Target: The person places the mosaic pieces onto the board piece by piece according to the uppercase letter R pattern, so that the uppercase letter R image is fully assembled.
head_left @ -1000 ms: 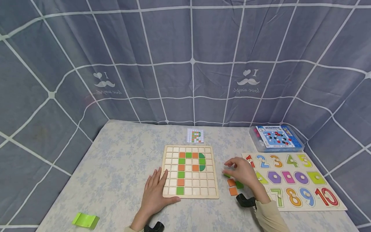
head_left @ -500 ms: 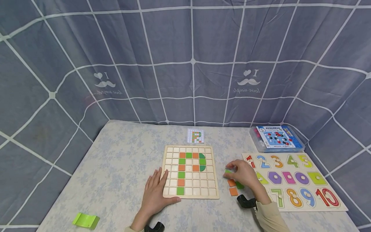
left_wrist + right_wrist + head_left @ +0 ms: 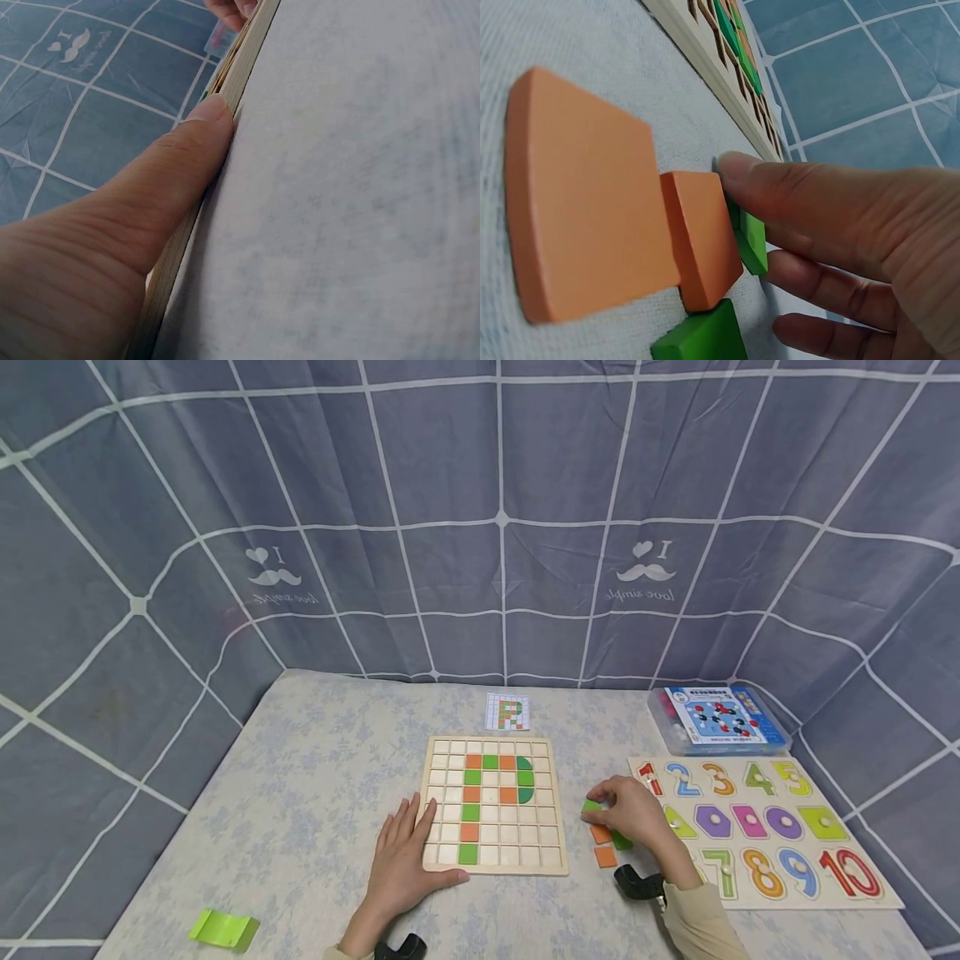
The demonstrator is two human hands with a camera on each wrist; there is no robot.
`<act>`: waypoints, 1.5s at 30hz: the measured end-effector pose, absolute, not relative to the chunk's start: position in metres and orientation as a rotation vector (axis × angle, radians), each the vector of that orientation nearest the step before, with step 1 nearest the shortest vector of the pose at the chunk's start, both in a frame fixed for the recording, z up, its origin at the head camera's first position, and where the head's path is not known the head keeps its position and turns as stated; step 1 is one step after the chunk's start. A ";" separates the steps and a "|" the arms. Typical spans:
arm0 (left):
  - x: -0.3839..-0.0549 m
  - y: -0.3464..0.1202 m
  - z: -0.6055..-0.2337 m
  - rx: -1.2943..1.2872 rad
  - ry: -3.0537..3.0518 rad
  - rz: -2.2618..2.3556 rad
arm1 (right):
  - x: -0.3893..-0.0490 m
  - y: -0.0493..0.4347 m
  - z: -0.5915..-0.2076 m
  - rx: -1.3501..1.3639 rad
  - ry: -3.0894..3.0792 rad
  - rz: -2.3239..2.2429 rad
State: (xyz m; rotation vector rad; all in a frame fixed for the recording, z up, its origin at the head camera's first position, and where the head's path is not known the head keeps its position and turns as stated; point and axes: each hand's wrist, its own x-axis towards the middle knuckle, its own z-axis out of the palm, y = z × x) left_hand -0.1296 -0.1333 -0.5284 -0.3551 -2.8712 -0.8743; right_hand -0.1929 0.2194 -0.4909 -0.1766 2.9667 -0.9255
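In the head view, a wooden grid board (image 3: pixel 517 843) bears orange and green square tiles and rounded green pieces set in a pattern. My left hand (image 3: pixel 405 864) lies at its lower left corner, fingers straight along the left side; the left wrist view has the thumb (image 3: pixel 180 157) against the front edge. To the right of the board, my right hand (image 3: pixel 630 810) pinches a green tile (image 3: pixel 592 806) between thumb and fingers. Beside that hand lie two orange tiles (image 3: pixel 592 202) and another green tile (image 3: pixel 705 334). Part of the pinched tile is hidden by the thumb.
A small pattern card (image 3: pixel 507 712) lies behind the board. At the right are a number puzzle board (image 3: pixel 795 893) and a clear plastic box (image 3: pixel 720 718). A lime-green plastic piece (image 3: pixel 225 931) sits front left. A grey curtain (image 3: pixel 435 560) surrounds the table.
My right hand's thumb and fingers have come closer together around the green tile, whose face now shows more. The left hand has stayed on the board.
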 end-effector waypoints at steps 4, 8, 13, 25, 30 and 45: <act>-0.130 -0.133 -0.528 -0.352 -2.878 -0.880 | -0.192 0.220 -0.491 -0.187 2.969 -0.938; -0.129 -0.133 -0.529 -0.348 -2.874 -0.881 | -0.193 0.219 -0.491 -0.199 2.963 -0.957; -0.129 -0.133 -0.528 -0.354 -2.866 -0.880 | -0.193 0.218 -0.491 -0.189 2.947 -0.966; -0.130 -0.133 -0.529 -0.363 -2.866 -0.883 | -0.191 0.220 -0.493 -0.192 2.934 -1.035; -0.129 -0.133 -0.529 -0.354 -2.871 -0.884 | -0.192 0.218 -0.490 -0.244 2.912 -1.100; -0.130 -0.133 -0.530 -0.349 -2.866 -0.891 | -0.213 0.162 -0.484 -0.464 2.792 -1.341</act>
